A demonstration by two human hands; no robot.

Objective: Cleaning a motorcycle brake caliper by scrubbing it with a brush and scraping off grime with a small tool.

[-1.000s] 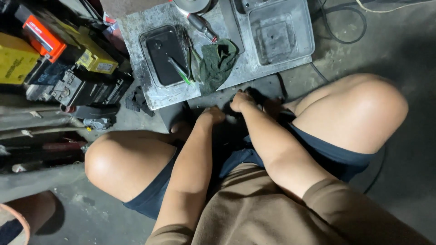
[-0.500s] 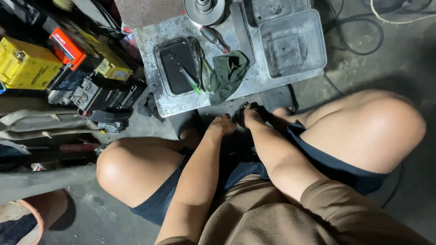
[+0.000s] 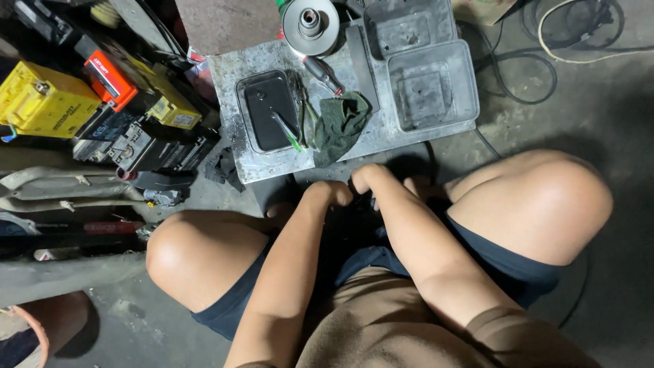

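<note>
Two hands are working low between the knees, just below the near edge of the metal plate [image 3: 381,140]. The left hand [image 3: 328,194] is curling into a loose fist over something dark in the shadow; the right hand [image 3: 371,178] is bending down beside it, fingers tucked under. Cannot tell what either is gripping, or if anything: the dark part [image 3: 354,218] is sitting in deep shade between the thighs, shape unreadable.

Risks, as a judgement: the work is happening blind in shadow, so a slip or dropped small piece could be vanishing onto the dark floor. The plate's edge is sitting right above the knuckles, so lifting quickly could be knocking them against it. The rag [image 3: 340,123] is hanging over that edge and could be dragged off.

Room: the knees are boxing in both sides, the plate is closing the front. On the plate, the black tray [image 3: 269,112], screwdriver [image 3: 323,73], two grey tubs [image 3: 432,88] and pulley [image 3: 310,24] are crowding it. Batteries [image 3: 41,102] are stacking up well left. Cables [image 3: 524,75] are looping on the floor to the right.
</note>
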